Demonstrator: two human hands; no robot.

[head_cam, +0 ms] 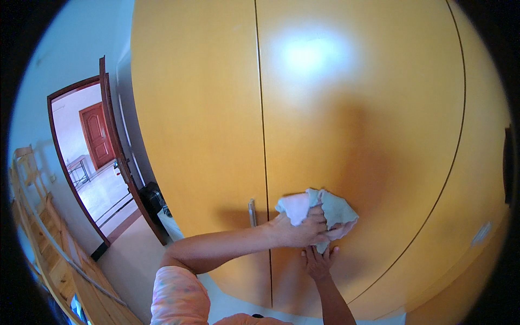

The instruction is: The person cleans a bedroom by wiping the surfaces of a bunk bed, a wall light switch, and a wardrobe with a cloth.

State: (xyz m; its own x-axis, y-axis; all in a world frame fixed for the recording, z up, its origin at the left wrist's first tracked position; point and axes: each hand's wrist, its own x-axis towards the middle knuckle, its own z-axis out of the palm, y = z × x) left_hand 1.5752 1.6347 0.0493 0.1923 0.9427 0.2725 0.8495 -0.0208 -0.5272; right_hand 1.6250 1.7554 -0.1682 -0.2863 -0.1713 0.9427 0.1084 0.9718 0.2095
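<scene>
My left hand (298,229) reaches across from the left and grips a pale green and pink cloth (339,209). The cloth is bunched between its fingers and lies against a yellow wood-tone wardrobe door (386,122). Just below, my right hand (318,264) rests with spread fingers on the same door. Its fingertips are close to the cloth's lower corner; whether they touch it I cannot tell. To the left of my left hand, a metal handle (252,212) is fixed on the neighbouring door panel (203,122), beside the vertical seam.
At the left an open door (122,162) stands in a dark red frame, with another red door (97,136) beyond. A wooden ladder-like frame (61,243) is at the lower left. A black bag-like object (151,197) sits beside the wardrobe. Another handle (482,234) is at far right.
</scene>
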